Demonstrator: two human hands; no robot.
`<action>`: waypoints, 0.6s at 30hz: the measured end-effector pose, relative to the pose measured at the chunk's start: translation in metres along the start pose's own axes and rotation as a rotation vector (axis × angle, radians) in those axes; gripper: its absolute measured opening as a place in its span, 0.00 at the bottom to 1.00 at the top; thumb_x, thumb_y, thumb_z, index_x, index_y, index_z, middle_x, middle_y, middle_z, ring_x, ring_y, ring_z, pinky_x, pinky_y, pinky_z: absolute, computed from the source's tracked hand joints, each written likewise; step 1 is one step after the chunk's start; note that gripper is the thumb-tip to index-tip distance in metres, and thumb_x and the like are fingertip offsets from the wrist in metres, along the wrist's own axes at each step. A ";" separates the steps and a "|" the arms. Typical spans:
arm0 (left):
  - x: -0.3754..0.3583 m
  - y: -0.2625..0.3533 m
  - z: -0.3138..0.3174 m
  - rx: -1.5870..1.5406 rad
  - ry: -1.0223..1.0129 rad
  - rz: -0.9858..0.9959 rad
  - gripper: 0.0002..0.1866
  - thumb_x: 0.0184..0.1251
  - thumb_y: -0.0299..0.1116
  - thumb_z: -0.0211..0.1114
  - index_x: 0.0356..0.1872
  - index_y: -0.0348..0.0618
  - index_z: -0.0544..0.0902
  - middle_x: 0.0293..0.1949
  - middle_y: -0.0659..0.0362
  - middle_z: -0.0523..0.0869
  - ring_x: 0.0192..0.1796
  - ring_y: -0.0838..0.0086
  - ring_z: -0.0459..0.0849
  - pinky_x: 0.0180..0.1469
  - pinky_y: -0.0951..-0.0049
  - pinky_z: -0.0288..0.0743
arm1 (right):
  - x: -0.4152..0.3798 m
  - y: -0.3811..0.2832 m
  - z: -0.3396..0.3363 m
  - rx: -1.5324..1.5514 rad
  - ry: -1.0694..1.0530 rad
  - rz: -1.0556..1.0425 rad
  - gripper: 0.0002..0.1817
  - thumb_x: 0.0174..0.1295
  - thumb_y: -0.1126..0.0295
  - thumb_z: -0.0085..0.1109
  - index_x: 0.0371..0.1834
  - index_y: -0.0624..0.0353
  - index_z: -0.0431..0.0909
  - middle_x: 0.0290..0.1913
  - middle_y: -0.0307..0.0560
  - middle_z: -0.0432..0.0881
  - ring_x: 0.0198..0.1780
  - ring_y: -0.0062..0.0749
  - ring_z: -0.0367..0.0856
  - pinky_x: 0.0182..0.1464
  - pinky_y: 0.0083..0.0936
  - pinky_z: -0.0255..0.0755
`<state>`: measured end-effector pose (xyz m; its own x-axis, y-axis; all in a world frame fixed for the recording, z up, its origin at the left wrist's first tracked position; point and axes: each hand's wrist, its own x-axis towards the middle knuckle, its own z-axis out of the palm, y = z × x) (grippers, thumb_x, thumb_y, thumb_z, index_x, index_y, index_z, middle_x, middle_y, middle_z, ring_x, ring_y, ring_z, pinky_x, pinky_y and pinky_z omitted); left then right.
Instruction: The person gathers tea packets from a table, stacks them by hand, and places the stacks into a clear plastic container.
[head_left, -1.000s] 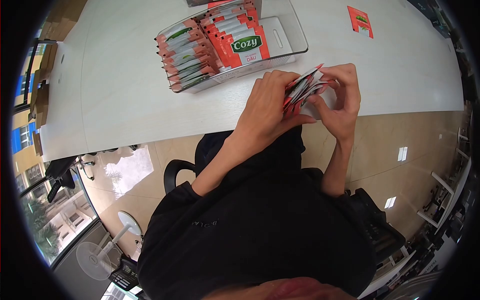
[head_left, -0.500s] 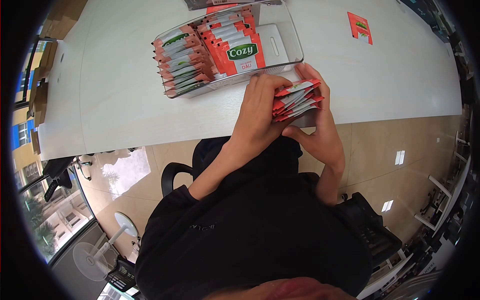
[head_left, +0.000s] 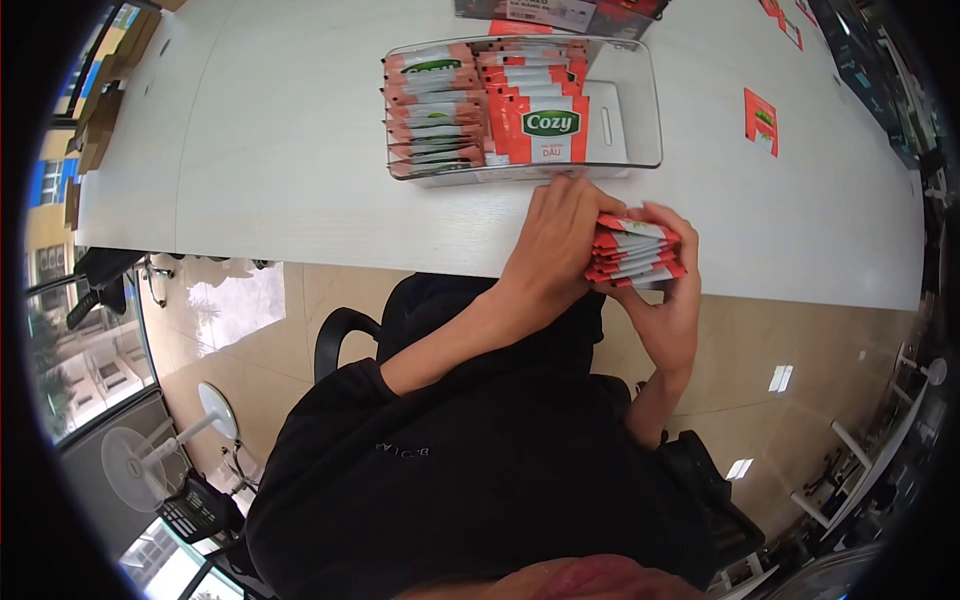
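A stack of red and white sachets (head_left: 637, 250) is held between my two hands, just over the table's near edge. My left hand (head_left: 556, 240) grips the stack from its left side, fingers bent. Around the right side curl the fingers of my right hand (head_left: 680, 285), with the thumb beneath. Beyond them a clear plastic bin (head_left: 655, 120) stands on the table, holding two rows of sachets. The left row (head_left: 435, 110) is packed edge-up; the right row (head_left: 548, 125) has a Cozy sachet facing up. A white slotted plate (head_left: 606, 125) lies in the bin's right part.
The white table (head_left: 300, 150) bears a single red sachet (head_left: 761, 122) on the right and more at the far right. A dark box (head_left: 560, 14) stands behind the bin. A black chair (head_left: 345, 335) and a white fan (head_left: 135, 465) are at the lower left.
The view has shifted, so the bin, table and hands sit elsewhere in the frame. The sachets between my hands now look more evenly stacked, and my right fingers curl closer around them.
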<state>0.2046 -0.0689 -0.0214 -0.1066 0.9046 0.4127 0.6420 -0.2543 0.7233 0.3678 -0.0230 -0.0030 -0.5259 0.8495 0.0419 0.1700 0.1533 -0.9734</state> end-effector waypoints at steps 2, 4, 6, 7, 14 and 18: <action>-0.003 -0.004 0.006 0.020 0.004 -0.003 0.31 0.44 0.24 0.78 0.54 0.42 0.76 0.50 0.57 0.79 0.53 0.57 0.74 0.56 0.63 0.66 | 0.006 0.002 -0.009 -0.100 -0.002 -0.073 0.39 0.44 0.86 0.74 0.64 0.61 0.73 0.58 0.51 0.78 0.60 0.42 0.78 0.62 0.30 0.72; -0.003 -0.003 0.005 0.034 0.001 0.017 0.30 0.47 0.24 0.76 0.54 0.40 0.75 0.50 0.57 0.79 0.54 0.58 0.74 0.57 0.62 0.66 | 0.008 -0.001 -0.012 -0.205 0.009 -0.135 0.33 0.43 0.89 0.71 0.58 0.61 0.79 0.52 0.48 0.81 0.54 0.40 0.81 0.58 0.30 0.74; -0.005 -0.002 0.004 0.097 -0.046 0.028 0.28 0.52 0.23 0.72 0.56 0.39 0.73 0.51 0.53 0.77 0.55 0.56 0.74 0.57 0.61 0.67 | 0.014 -0.007 -0.015 -0.272 0.008 -0.189 0.28 0.42 0.88 0.67 0.52 0.60 0.84 0.48 0.47 0.83 0.51 0.40 0.82 0.52 0.30 0.75; -0.006 -0.001 0.004 0.094 -0.038 0.030 0.28 0.52 0.23 0.72 0.56 0.39 0.73 0.51 0.53 0.77 0.55 0.56 0.74 0.57 0.61 0.67 | 0.015 -0.010 -0.016 -0.279 0.006 -0.193 0.28 0.42 0.88 0.67 0.52 0.60 0.84 0.48 0.47 0.83 0.51 0.40 0.82 0.52 0.30 0.75; -0.018 0.005 -0.012 0.274 -0.160 0.000 0.28 0.57 0.22 0.66 0.60 0.36 0.69 0.56 0.46 0.72 0.56 0.53 0.75 0.59 0.59 0.70 | 0.019 -0.015 -0.009 -0.348 -0.060 -0.234 0.27 0.41 0.84 0.69 0.50 0.56 0.88 0.43 0.44 0.83 0.46 0.36 0.81 0.47 0.28 0.77; -0.015 -0.001 -0.021 -0.053 -0.095 0.004 0.31 0.58 0.18 0.67 0.64 0.34 0.66 0.57 0.45 0.72 0.57 0.48 0.75 0.58 0.56 0.72 | 0.025 -0.013 -0.005 -0.340 -0.061 -0.202 0.29 0.38 0.85 0.72 0.50 0.54 0.89 0.39 0.41 0.81 0.44 0.35 0.80 0.45 0.29 0.76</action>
<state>0.1899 -0.0896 -0.0168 -0.0303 0.9312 0.3632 0.6012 -0.2733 0.7510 0.3570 -0.0014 0.0123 -0.6237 0.7553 0.2013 0.3188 0.4809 -0.8167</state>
